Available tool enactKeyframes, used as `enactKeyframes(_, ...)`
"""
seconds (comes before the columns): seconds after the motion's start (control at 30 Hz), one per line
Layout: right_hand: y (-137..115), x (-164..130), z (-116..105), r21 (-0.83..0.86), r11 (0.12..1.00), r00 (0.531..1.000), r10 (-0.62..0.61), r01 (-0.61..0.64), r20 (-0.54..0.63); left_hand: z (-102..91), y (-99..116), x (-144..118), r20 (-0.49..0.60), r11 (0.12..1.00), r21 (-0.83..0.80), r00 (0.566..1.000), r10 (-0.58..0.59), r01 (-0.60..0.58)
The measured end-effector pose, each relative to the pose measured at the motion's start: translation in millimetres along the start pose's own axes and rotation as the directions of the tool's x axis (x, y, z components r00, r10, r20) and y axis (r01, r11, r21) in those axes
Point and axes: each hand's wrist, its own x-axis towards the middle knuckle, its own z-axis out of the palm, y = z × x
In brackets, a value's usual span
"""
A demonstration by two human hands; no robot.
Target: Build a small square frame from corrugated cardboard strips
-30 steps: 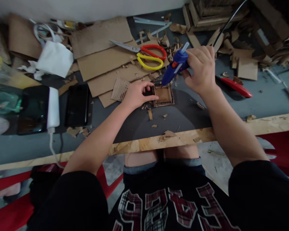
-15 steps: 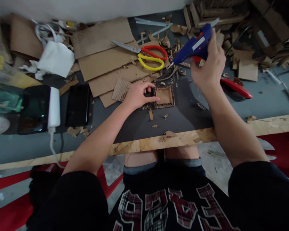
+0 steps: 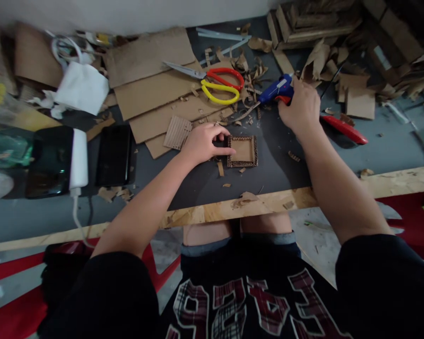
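Lower and flatter than half a second ago, the blue glue gun (image 3: pixel 273 90) has come down beside the yellow-and-red scissors (image 3: pixel 204 75), its nozzle (image 3: pixel 257 104) among paper scraps (image 3: pixel 246 113). From the left, a black phone (image 3: pixel 113 155) lies flat on the worktop (image 3: pixel 275 160), then overlapping cardboard sheets (image 3: pixel 155 89) spread behind the left hand (image 3: pixel 205 143). That hand has thumb and forefinger drawn fairly close over the left side of a shallow cardboard tray (image 3: pixel 243 164), which sits in front of the person, between the two hands. To its right, the right hand (image 3: pixel 302 106) has its fingers wrapped round the gun's handle; whether the gun rests on the worktop I cannot tell. Beyond lies a red cutter (image 3: pixel 346 129). Good handling here, I judge, means keeping the nozzle off the scraps and clear of skin, easing the gun down steadily, and holding the tray by its wall without squeezing it out of square. Against the earlier frame, the tray and left hand sit slightly nearer the person; scissors and phone keep their places.
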Motion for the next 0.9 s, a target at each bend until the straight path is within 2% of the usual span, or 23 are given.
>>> enactKeyframes(0.13,-4.6,-3.6,-4.4,-0.005,1.0,1.0,-0.001,0.001,0.003,0.0,1.2,-0.4,-0.02,1.0,0.001,1.0,-0.007,0.007)
enactKeyframes(0.2,-13.2,-8.0,-13.7,-0.003,1.0,0.998,-0.026,0.026,-0.062,0.0,2.3,-1.4,-0.069,1.0,0.016,0.998,-0.002,0.003)
enactKeyframes(0.27,-26.5,-15.3,-27.3,-0.028,0.992,0.981,-0.129,0.127,-0.145,0.3,3.8,-2.8,-0.133,0.999,0.044,0.991,0.02,-0.015)
enactKeyframes(0.3,-34.5,-20.0,-34.3,-0.031,0.971,0.956,-0.238,0.236,-0.171,0.5,4.5,-3.4,-0.16,0.997,0.065,0.986,0.04,-0.03)
enactKeyframes(0.33,-43.0,-25.5,-40.5,-0.009,0.924,0.904,-0.375,0.382,-0.204,0.8,5.1,-4.0,-0.176,0.995,0.09,0.982,0.065,-0.05)
enactKeyframes(0.37,-51.7,-31.5,-45.3,0.03,0.846,0.83,-0.514,0.532,-0.216,1.2,5.6,-4.5,-0.179,0.99,0.119,0.979,0.094,-0.073)
enactKeyframes(0.43,-68.1,-44.2,-48.3,0.159,0.677,0.695,-0.698,0.719,-0.171,2.0,6.5,-5.0,-0.149,0.976,0.175,0.977,0.154,-0.128)
enactKeyframes(0.47,-75.2,-50.2,-46.4,0.217,0.629,0.66,-0.741,0.747,-0.122,2.5,6.8,-5.0,-0.123,0.967,0.197,0.975,0.187,-0.161)
enactKeyframes(0.53,-86.3,-60.2,-37.8,0.284,0.589,0.63,-0.773,0.756,-0.072,3.3,7.3,-4.7,-0.069,0.948,0.22,0.966,0.249,-0.229)
enactKeyframes(0.63,-94.4,-68.3,-23.5,0.34,0.61,0.647,-0.762,0.716,0.006,3.5,8.8,-4.2,-0.018,0.936,0.208,0.956,0.292,-0.283)
enactKeyframes(0.73,-95.0,-69.9,-19.0,0.358,0.639,0.681,-0.732,0.681,0.009,1.5,11.1,-4.9,-0.015,0.943,0.199,0.962,0.274,-0.266)
enactKeyframes(0.9,-89.8,-66.3,-24.2,0.373,0.705,0.778,-0.623,0.603,-0.079,-4.3,11.4,-9.1,-0.197,0.973,0.052,0.953,0.229,-0.223)
